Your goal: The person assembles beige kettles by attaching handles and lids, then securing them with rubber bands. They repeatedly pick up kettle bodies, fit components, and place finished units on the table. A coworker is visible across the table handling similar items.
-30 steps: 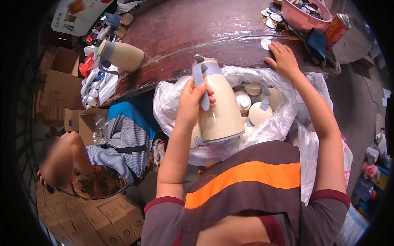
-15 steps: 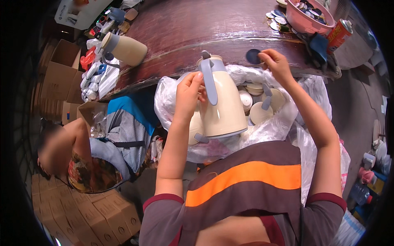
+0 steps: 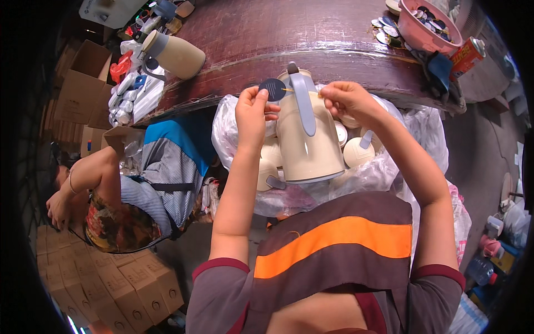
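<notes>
Working, in the head view, close to near edge of dark red table (image 3: 250,44), with tabletop stretching beyond, between similar jug (image 3: 182,58) at left and pink basin (image 3: 414,34) at right. Pinching dark round tag (image 3: 272,90) in left hand (image 3: 253,114), thumb against fingers, just left of grey handle (image 3: 303,108) on cream jug (image 3: 311,153). Running from tag to handle: yellow cord (image 3: 287,89). Closing right hand (image 3: 345,99) narrowly at fingertips, on a bit of same cord, right of handle. Positioned before table edge, above clear plastic bag (image 3: 225,133): cream jug, support hidden. Crowding below: more jugs (image 3: 359,153) in bag. Lying beside basin: loose tags (image 3: 384,32). Standing near: red spray can (image 3: 467,58). Flanking at left: seated co-worker (image 3: 164,158), brown cartons (image 3: 125,292).
</notes>
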A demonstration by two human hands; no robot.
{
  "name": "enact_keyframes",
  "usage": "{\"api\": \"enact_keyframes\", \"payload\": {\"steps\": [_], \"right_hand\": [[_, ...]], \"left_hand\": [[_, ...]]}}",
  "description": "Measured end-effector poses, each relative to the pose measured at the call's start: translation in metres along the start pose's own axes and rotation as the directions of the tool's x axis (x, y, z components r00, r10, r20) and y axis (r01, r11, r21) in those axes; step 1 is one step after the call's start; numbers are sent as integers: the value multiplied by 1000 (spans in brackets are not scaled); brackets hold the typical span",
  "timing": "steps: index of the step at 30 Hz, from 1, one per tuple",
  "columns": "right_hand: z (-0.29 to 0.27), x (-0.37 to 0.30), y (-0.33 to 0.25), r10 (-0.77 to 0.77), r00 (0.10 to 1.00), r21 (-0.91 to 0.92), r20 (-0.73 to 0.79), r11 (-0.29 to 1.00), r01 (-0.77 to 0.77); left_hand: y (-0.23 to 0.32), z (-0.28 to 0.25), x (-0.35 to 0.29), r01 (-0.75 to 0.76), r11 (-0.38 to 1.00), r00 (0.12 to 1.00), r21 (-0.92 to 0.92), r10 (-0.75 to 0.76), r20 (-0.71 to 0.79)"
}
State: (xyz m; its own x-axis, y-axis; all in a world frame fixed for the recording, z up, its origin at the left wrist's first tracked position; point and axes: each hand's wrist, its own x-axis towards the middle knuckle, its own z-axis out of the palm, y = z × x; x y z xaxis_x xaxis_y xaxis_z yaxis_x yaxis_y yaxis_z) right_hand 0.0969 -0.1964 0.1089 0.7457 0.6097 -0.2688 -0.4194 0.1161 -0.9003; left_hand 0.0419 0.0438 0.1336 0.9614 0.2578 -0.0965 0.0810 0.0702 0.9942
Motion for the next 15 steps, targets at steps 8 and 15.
{"api": "enact_keyframes", "payload": {"steps": [8, 15], "right_hand": [[22, 11, -26, -401, 915, 243, 38, 892, 380], [52, 8, -53, -474, 880, 51, -36, 878, 475]], "left_hand": [[19, 13, 0, -344, 933, 932, 106, 353, -82], [34, 7, -4, -464, 862, 880, 203, 474, 0]]}}
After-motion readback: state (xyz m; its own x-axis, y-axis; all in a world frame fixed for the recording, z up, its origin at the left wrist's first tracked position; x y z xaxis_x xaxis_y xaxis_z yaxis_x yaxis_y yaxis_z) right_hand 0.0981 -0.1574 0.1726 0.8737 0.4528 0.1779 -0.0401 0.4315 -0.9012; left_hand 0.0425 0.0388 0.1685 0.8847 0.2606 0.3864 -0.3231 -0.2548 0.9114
